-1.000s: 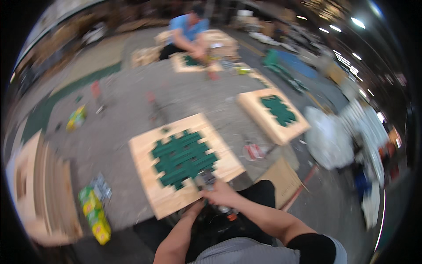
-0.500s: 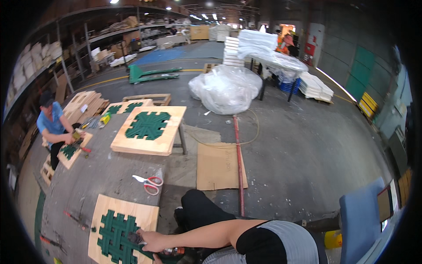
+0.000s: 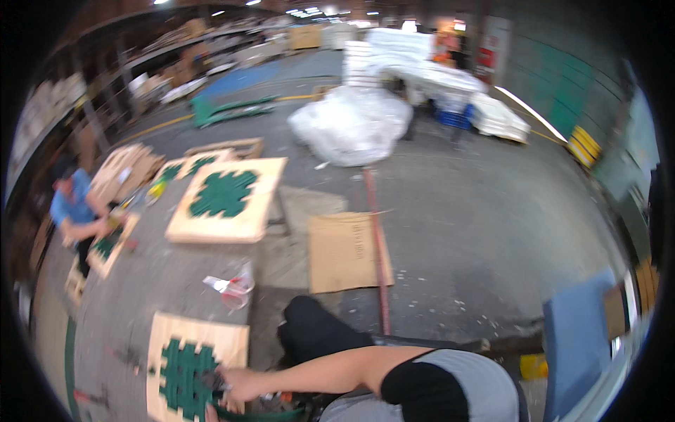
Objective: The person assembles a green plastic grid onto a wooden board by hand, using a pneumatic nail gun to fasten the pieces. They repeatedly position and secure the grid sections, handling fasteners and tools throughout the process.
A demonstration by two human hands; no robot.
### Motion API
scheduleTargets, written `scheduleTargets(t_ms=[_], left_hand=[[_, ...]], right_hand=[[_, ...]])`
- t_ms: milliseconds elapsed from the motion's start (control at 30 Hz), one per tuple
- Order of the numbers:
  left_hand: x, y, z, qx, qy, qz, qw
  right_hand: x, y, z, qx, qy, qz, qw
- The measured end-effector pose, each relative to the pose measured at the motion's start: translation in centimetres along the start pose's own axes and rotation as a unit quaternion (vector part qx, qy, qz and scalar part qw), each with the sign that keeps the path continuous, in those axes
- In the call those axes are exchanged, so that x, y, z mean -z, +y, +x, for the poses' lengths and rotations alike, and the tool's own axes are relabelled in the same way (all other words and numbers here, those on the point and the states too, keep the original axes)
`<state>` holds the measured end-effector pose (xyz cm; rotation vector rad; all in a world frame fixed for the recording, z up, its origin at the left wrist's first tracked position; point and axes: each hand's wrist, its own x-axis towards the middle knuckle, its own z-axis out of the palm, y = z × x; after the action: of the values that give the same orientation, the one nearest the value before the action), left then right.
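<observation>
On the workbench in front of me lies a light plywood panel with dark green webbing straps woven across its cut-out. My right hand is closed around a dark hand tool, whose front end rests at the right edge of the weave. The tool's exact kind is blurred. Below it, at the lower picture edge, only the fingers of my left hand show. They are at a loose green strap that curves off to the right, and appear closed on it; the rest of that hand is cut off.
Red-handled scissors lie on the bench. Farther along is a stack of webbed panels. A co-worker in blue works at the left. Cardboard and a red pole lie on the floor; wrapped plastic stands beyond.
The view has shifted and blurred. My left fingers have moved leftward along the panel's lower part, and a loose green strap now shows at the lower edge. My right hand stays at the weave's edge.
</observation>
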<state>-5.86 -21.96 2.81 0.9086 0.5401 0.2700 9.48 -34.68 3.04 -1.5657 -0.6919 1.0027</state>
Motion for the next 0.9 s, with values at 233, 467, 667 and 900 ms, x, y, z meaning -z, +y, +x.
scheduleTargets(t_ms=[233,467,667,900], left_hand=[[4.2,1.1,8.2,0.008,0.027,-0.001,1.000],[5.8,2.0,9.0,0.076,0.090,0.023,0.993],[6.1,2.2,9.1,0.089,0.075,0.021,0.993],[6.7,1.2,8.7,0.082,0.063,0.013,0.995]], right_hand=[[1.1,0.4,0.6,-0.041,0.066,-0.142,0.987],[0.6,1.4,1.6,-0.086,0.027,-0.067,0.994],[1.7,0.3,2.4,-0.081,-0.014,-0.055,0.995],[0.0,-1.4,2.5,-0.085,-0.047,-0.054,0.994]])
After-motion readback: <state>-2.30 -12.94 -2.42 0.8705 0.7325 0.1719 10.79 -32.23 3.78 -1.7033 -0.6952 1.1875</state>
